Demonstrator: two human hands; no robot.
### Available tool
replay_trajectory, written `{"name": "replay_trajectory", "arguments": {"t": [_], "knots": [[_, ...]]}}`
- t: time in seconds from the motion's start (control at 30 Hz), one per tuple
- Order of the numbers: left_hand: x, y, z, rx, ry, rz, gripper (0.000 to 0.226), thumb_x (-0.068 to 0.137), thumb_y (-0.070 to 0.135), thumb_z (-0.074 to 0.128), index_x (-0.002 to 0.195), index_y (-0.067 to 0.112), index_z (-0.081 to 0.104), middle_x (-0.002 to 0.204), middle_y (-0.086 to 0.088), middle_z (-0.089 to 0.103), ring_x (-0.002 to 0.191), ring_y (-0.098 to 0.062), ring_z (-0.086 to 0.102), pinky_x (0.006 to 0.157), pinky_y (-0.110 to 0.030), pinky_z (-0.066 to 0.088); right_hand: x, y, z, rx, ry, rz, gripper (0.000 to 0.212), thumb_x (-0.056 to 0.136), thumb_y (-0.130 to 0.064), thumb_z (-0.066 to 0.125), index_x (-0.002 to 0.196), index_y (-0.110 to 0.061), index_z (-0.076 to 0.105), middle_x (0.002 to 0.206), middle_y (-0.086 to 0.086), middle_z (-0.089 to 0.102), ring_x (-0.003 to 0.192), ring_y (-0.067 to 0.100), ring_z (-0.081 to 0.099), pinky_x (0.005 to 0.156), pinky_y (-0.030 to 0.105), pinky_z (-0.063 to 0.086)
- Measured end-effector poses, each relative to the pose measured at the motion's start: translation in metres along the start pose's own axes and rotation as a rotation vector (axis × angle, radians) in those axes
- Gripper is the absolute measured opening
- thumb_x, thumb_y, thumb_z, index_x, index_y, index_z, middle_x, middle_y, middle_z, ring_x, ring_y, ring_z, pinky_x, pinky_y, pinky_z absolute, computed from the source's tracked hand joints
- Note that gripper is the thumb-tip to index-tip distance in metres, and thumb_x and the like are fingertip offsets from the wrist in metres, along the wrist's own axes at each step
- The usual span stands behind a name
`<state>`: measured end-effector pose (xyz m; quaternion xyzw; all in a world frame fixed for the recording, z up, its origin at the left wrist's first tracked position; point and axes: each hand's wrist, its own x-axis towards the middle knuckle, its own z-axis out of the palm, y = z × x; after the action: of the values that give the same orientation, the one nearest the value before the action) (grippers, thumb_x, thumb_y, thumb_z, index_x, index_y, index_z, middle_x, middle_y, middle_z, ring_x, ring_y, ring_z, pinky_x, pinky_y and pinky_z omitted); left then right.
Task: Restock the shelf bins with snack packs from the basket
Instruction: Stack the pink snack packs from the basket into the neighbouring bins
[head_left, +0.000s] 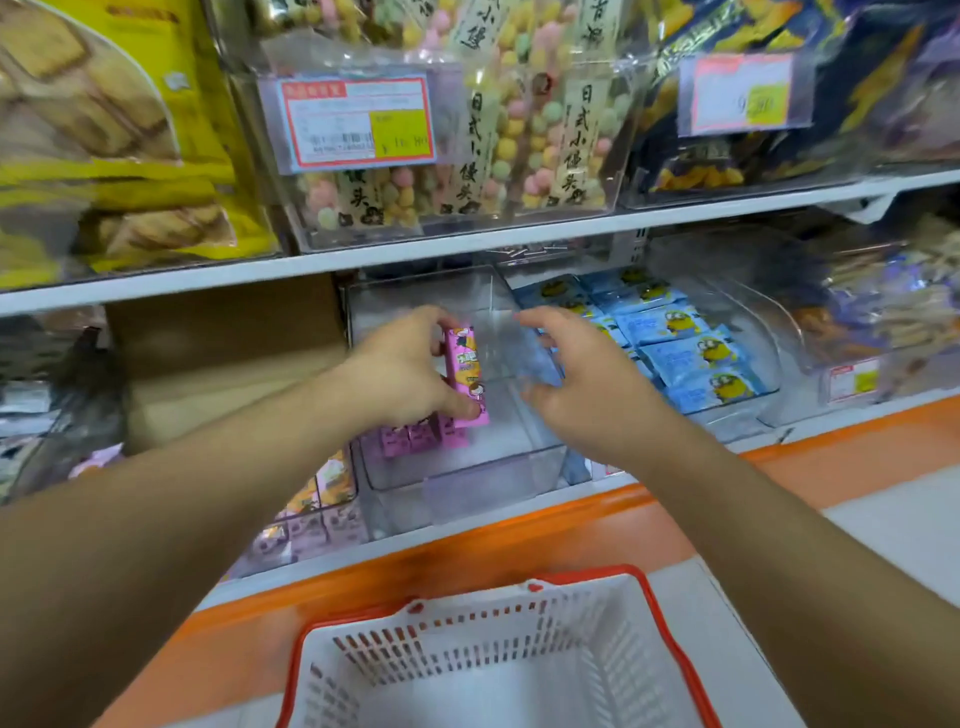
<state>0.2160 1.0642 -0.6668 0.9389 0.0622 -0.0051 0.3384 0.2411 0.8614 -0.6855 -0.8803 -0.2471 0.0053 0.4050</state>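
My left hand (402, 366) grips a pink snack pack (467, 375) upright at the left side of a clear plastic shelf bin (467, 467). Several more pink packs (415, 439) lie under it along the bin's left wall. My right hand (582, 379) hovers over the bin's right half with fingers loosely spread, holding nothing. Below, the white basket (498, 670) with a red rim looks bare inside, as far as it is in view.
A neighbouring clear bin holds several blue packs (691, 353) to the right. A cardboard box (228, 364) stands left of the bin. The upper shelf carries bins of coloured ball snacks (519, 130) and yellow biscuit bags (104, 130). An orange ledge (519, 540) runs below.
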Motion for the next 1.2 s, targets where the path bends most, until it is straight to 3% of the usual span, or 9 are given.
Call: {"name": "replay_trajectory", "arguments": {"t": [0.13, 0.3, 0.4, 0.53, 0.6, 0.73, 0.87, 1.03, 1.2], "knots": [[0.038, -0.017, 0.030, 0.033, -0.047, -0.059, 0.085, 0.054, 0.022, 0.102, 0.126, 0.022, 0.059, 0.106, 0.000, 0.067, 0.093, -0.023, 0.071, 0.089, -0.036, 0.058, -0.003, 0.019, 0.003, -0.265, -0.056, -0.007, 0.071, 0.094, -0.011, 0.067, 0.159, -0.016, 0.038, 0.167, 0.001, 0.031, 0.155, 0.022, 0.020, 0.125, 0.029, 0.018], [0.058, -0.027, 0.051, 0.393, -0.043, -0.117, 0.103, 0.050, 0.058, 0.097, 0.141, 0.038, 0.054, 0.137, -0.008, 0.052, 0.128, -0.032, 0.051, 0.105, -0.034, 0.047, -0.007, 0.027, 0.006, -0.297, -0.083, -0.010, 0.075, 0.097, -0.019, 0.068, 0.162, -0.020, 0.031, 0.170, -0.006, 0.019, 0.157, 0.016, 0.009, 0.127, 0.030, 0.011], [0.063, -0.036, 0.058, 0.533, -0.089, -0.194, 0.098, 0.053, 0.068, 0.090, 0.140, 0.046, 0.050, 0.142, -0.007, 0.041, 0.130, -0.036, 0.040, 0.105, -0.036, 0.039, -0.004, 0.030, 0.007, -0.274, -0.086, -0.007, 0.075, 0.096, -0.020, 0.069, 0.161, -0.020, 0.032, 0.170, -0.006, 0.018, 0.157, 0.016, 0.009, 0.128, 0.034, 0.013], [0.067, -0.041, 0.062, 0.606, -0.143, -0.246, 0.064, 0.070, 0.065, 0.080, 0.125, 0.043, 0.056, 0.135, -0.003, 0.039, 0.122, -0.035, 0.039, 0.089, -0.034, 0.038, -0.003, 0.033, 0.009, -0.266, -0.074, -0.007, 0.076, 0.093, -0.019, 0.071, 0.160, -0.016, 0.034, 0.170, -0.005, 0.019, 0.157, 0.016, 0.012, 0.128, 0.035, 0.015], [0.068, -0.041, 0.063, 0.626, -0.176, -0.261, 0.057, 0.079, 0.061, 0.074, 0.128, 0.041, 0.054, 0.139, -0.004, 0.037, 0.127, -0.038, 0.036, 0.087, -0.037, 0.036, -0.004, 0.034, 0.008, -0.265, -0.078, -0.010, 0.077, 0.094, -0.019, 0.071, 0.161, -0.016, 0.032, 0.171, -0.005, 0.017, 0.158, 0.016, 0.011, 0.129, 0.037, 0.015], [0.067, -0.043, 0.066, 0.614, -0.220, -0.315, 0.072, 0.088, 0.038, 0.061, 0.153, 0.046, 0.031, 0.167, 0.000, 0.011, 0.146, -0.041, 0.018, 0.109, -0.048, 0.031, -0.007, 0.032, 0.006, -0.278, -0.108, -0.005, 0.083, 0.095, -0.020, 0.070, 0.165, -0.019, 0.025, 0.173, -0.009, 0.012, 0.159, 0.012, 0.006, 0.130, 0.038, 0.013], [0.061, -0.044, 0.066, 0.571, -0.238, -0.349, 0.087, 0.089, 0.047, 0.056, 0.160, 0.049, 0.006, 0.170, 0.008, -0.008, 0.153, -0.039, 0.004, 0.121, -0.051, 0.014, -0.010, 0.032, 0.006, -0.296, -0.117, -0.013, 0.088, 0.094, -0.021, 0.070, 0.166, -0.020, 0.020, 0.174, -0.009, 0.010, 0.160, 0.013, 0.003, 0.130, 0.038, 0.012], [0.060, -0.053, 0.072, 0.535, -0.232, -0.368, 0.097, 0.077, 0.056, 0.047, 0.157, 0.053, -0.007, 0.170, 0.015, -0.015, 0.157, -0.034, -0.006, 0.125, -0.056, 0.005, -0.012, 0.030, 0.004, -0.291, -0.123, -0.023, 0.088, 0.094, -0.019, 0.070, 0.166, -0.021, 0.020, 0.175, -0.008, 0.010, 0.160, 0.013, 0.003, 0.130, 0.037, 0.012], [0.045, -0.042, 0.059, 0.478, -0.205, -0.225, 0.085, 0.087, 0.056, 0.045, 0.159, 0.053, 0.001, 0.171, 0.012, -0.012, 0.157, -0.032, -0.006, 0.126, -0.053, 0.009, -0.022, 0.024, 0.000, -0.283, -0.093, -0.058, 0.082, 0.095, -0.018, 0.069, 0.165, -0.020, 0.026, 0.173, -0.002, 0.017, 0.159, 0.016, 0.007, 0.129, 0.032, 0.010]]}}
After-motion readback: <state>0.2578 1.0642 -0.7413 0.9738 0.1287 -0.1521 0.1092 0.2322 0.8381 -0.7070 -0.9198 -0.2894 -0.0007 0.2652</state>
